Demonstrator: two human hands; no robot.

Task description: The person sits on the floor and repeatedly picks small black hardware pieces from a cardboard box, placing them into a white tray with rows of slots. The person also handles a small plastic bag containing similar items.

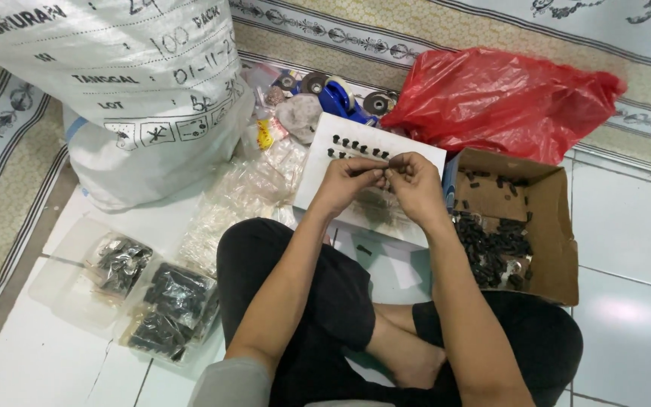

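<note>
The left hand (346,181) and the right hand (416,181) met above a flat white rectangular board (318,169), the fingertips touching. Both grips were clenched on one small black plastic part (386,167), pinched between them and mostly hidden. On the board, at 12 o'clock from the hands, stood rows of small black pieces (357,146). At 3 o'clock lay an open brown cardboard box (555,226) with a heap of loose black parts (495,252). At 8 o'clock, on the white tiled floor (627,249), lay clear plastic bags of dark parts (167,301). A red plastic bag (502,98) lay at 1 o'clock.
</note>
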